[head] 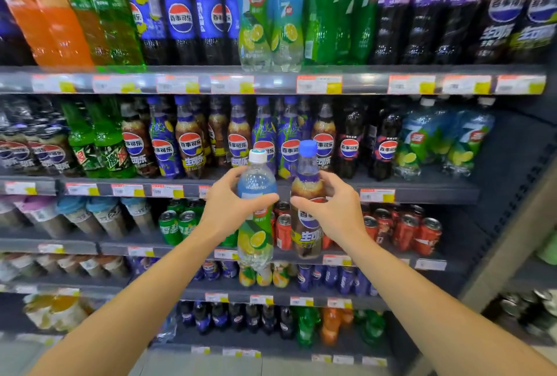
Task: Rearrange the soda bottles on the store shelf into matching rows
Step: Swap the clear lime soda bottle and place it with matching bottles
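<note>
My left hand (232,206) grips a clear 7-Up bottle (256,237) with a white cap and a blue-green lime label. My right hand (334,209) grips a brown Pepsi bottle (307,194) with a blue cap and a yellow band. Both bottles are upright, side by side, held in the air in front of the shelves. Behind them the second shelf (422,191) carries a mixed row of brown Pepsi bottles (190,143) and blue-labelled Pepsi bottles (265,134). Matching 7-Up bottles (422,140) stand at that shelf's right end.
The top shelf (271,74) holds large orange, green, Pepsi and 7-Up bottles. Red cans (416,234) and green cans (177,224) fill the third shelf, with smaller bottles on lower shelves. A grey side panel (506,164) closes the right end.
</note>
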The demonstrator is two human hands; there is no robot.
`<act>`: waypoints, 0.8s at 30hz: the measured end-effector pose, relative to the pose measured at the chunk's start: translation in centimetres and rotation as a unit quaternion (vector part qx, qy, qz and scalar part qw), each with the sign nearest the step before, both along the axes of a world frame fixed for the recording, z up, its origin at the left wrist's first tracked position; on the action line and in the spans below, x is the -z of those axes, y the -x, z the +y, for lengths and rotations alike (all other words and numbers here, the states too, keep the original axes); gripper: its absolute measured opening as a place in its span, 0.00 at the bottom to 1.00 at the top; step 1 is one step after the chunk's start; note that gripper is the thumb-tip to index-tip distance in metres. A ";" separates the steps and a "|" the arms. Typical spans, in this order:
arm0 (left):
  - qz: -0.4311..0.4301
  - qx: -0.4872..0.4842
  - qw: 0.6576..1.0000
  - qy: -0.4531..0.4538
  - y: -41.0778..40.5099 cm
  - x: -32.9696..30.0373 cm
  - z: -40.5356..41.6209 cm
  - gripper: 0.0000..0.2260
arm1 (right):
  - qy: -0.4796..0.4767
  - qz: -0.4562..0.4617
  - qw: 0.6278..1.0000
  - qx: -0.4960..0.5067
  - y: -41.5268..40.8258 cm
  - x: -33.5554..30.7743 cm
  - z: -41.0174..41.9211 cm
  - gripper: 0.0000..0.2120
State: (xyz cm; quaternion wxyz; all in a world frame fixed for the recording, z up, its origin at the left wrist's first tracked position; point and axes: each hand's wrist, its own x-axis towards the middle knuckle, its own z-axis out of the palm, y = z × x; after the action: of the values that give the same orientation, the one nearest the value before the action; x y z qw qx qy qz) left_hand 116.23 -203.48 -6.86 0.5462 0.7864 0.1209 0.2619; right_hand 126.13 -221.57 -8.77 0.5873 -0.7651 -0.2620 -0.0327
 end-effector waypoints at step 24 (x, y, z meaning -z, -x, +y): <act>0.035 -0.044 0.998 -0.039 11.3 -1.5 -7.6 0.28 | -0.009 0.024 1.000 -0.011 10.0 -0.3 -7.0 0.29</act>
State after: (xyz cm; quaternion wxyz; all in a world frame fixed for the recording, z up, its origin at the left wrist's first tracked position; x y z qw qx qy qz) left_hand 104.97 -211.09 -5.39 0.4983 0.8098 0.1639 0.2630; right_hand 116.09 -228.59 -8.49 0.6007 -0.7572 -0.2563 -0.0099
